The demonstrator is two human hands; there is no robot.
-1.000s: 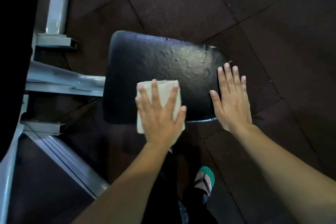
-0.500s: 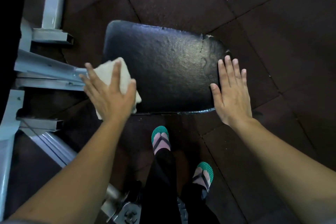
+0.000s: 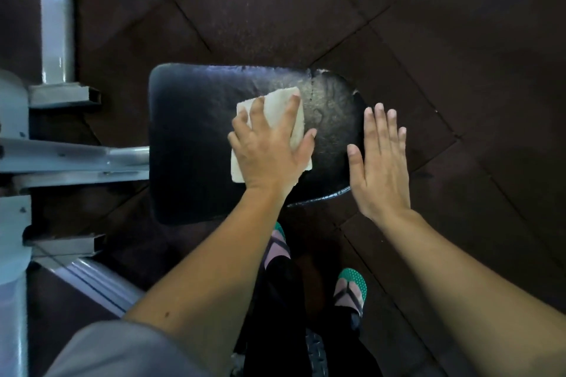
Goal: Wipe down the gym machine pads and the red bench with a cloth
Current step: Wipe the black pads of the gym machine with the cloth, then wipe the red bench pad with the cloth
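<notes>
- The black pad point(image 3: 196, 144) sits at frame centre, mounted on the grey frame point(image 3: 73, 162) at left.
- The left hand point(image 3: 269, 153) presses the folded white cloth point(image 3: 283, 107) flat on the pad's right half, fingers spread, no closed grip.
- The right hand point(image 3: 381, 162) lies open and empty against the pad's right edge.

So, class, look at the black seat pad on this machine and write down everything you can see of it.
The black seat pad is a rounded rectangle, seen from above, lying flat. Its covering looks like worn, glossy vinyl, with a crack and peeling at the far right corner. A grey metal frame joins it on the left. The left hand presses a folded pale cloth flat onto its right half; the right hand lies flat at its right edge. Dark floor tiles lie beneath.
</notes>
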